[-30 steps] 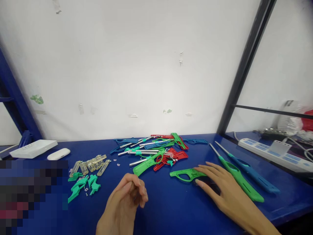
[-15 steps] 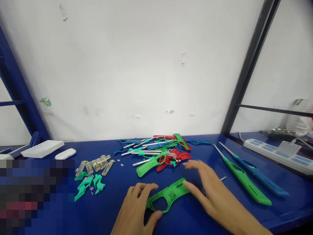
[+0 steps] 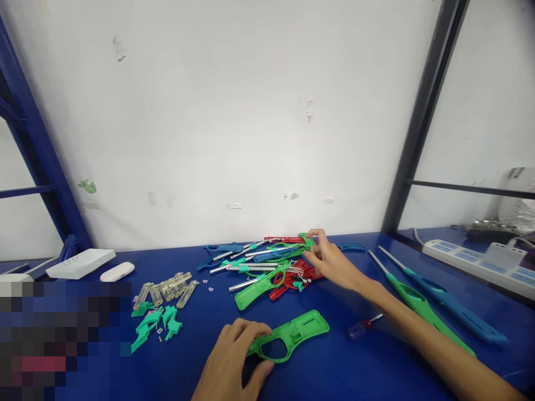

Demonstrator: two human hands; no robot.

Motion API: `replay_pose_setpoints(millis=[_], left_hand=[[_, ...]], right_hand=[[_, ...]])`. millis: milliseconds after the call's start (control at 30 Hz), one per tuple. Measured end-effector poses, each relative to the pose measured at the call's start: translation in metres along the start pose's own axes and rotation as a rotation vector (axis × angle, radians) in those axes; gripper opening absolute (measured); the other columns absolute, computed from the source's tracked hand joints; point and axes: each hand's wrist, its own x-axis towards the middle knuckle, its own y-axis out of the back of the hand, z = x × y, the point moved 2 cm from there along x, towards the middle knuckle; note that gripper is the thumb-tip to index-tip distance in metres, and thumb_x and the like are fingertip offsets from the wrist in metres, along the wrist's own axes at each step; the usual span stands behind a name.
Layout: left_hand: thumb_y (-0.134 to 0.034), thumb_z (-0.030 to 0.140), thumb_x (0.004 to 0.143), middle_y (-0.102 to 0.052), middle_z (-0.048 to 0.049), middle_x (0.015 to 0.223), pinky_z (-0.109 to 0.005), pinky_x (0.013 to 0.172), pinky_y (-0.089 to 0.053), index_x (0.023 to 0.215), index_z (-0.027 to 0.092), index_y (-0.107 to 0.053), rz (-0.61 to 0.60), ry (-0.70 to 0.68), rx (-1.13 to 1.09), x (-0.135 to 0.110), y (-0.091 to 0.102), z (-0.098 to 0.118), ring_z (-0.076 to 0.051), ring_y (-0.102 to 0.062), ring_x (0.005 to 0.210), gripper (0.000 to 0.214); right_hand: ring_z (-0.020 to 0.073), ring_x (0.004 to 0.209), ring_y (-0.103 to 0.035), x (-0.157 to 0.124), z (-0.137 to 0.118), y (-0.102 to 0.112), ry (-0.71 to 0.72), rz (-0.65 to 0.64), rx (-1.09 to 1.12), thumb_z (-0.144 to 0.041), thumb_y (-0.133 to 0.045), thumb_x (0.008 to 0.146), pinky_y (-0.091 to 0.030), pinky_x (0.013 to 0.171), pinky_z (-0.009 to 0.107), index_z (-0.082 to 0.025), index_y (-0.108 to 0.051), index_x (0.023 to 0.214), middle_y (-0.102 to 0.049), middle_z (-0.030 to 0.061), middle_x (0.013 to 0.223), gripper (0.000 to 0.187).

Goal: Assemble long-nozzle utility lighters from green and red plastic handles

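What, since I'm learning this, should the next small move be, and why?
Perhaps close the right hand on the far green plastic piece: that hand is at it, no clear grip shows, and the left hand holds the looped green plastic shell.

The one view comes from a camera worn on the person's head, above the near side of the tabletop (image 3: 326, 367), looking forward and down. It faces across to the white wall (image 3: 234, 111), with a blue post (image 3: 37, 133) framing the left and a dark post (image 3: 417, 128) the right. The green casing (image 3: 311, 327) lies close to the lens, low in view.
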Motion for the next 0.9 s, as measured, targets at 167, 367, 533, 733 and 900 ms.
replay_pose_setpoints(millis=[167, 367, 533, 733, 900], left_hand=[[-0.066, 0.022, 0.082, -0.075, -0.0047, 0.107, -0.039, 0.091, -0.05, 0.098, 0.032, -0.08, -0.012, 0.016, 0.027, 0.001, -0.001, -0.001, -0.031, -0.069, 0.101, 0.023], [-0.067, 0.02, 0.082, -0.076, -0.006, 0.111, -0.04, 0.093, -0.052, 0.102, 0.031, -0.081, -0.086, 0.023, 0.011, 0.004, 0.006, 0.001, -0.032, -0.069, 0.105, 0.026], [-0.062, 0.021, 0.087, -0.074, -0.0061, 0.116, -0.042, 0.098, -0.05, 0.106, 0.031, -0.079, -0.114, 0.039, 0.057, 0.003, 0.006, 0.0, -0.032, -0.067, 0.11, 0.027], [-0.056, 0.019, 0.091, -0.069, -0.0032, 0.127, -0.04, 0.104, -0.047, 0.116, 0.032, -0.073, -0.228, 0.066, 0.173, 0.005, 0.004, -0.008, -0.027, -0.062, 0.12, 0.034], [-0.056, 0.02, 0.091, -0.069, -0.0022, 0.125, -0.039, 0.103, -0.047, 0.119, 0.034, -0.072, -0.218, 0.058, 0.184, 0.005, 0.004, -0.008, -0.026, -0.063, 0.118, 0.035]], right_hand=[[0.0231, 0.106, -0.069, -0.006, 0.001, -0.009, 0.008, -0.079, -0.033, -0.037, -0.065, 0.101, -0.06, 0.089, 0.044, -0.019, -0.063, 0.131, -0.066, 0.0094, 0.13, 0.035], [0.0231, 0.107, -0.069, -0.009, 0.001, -0.011, 0.055, -0.16, -0.148, -0.038, -0.065, 0.101, -0.059, 0.09, 0.045, -0.019, -0.064, 0.129, -0.066, 0.0093, 0.129, 0.034], [0.0231, 0.107, -0.069, -0.01, 0.003, -0.013, 0.062, -0.172, -0.184, -0.038, -0.065, 0.101, -0.059, 0.09, 0.045, -0.019, -0.063, 0.129, -0.066, 0.0093, 0.13, 0.034], [0.023, 0.106, -0.069, -0.006, 0.007, -0.015, 0.067, -0.163, -0.175, -0.037, -0.065, 0.101, -0.059, 0.089, 0.045, -0.019, -0.063, 0.13, -0.066, 0.0094, 0.13, 0.034], [0.0234, 0.107, -0.069, -0.005, 0.009, -0.013, 0.07, -0.122, -0.182, -0.037, -0.065, 0.1, -0.059, 0.09, 0.045, -0.019, -0.063, 0.13, -0.066, 0.0095, 0.13, 0.035]])
